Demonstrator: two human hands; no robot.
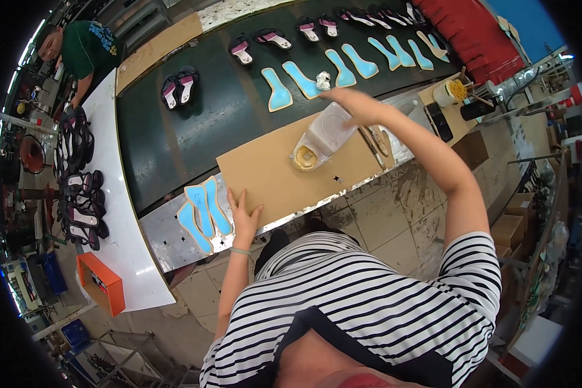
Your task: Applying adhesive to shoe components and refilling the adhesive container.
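My left hand (242,220) lies open with its fingers spread on the near left corner of a brown cardboard sheet (271,171), beside several blue insoles (204,204). My right hand (359,108), smeared by motion, reaches over a clear plastic container (330,129) with a yellowish ring-shaped end. Just past its fingertips is a crumpled silvery wad (323,80), close to the end of a blue insole (301,79); whether my fingers grip the wad is unclear. More blue insoles (361,61) lie in pairs along the dark green belt (226,103).
Black and pink sandals (275,39) line the belt's far side. Dark sandals (83,207) are piled on a white side table (116,213), near an orange box (102,284). A person (87,52) is at the far left. Thin tools (373,149) and a yellow-topped pot (449,92) are at right.
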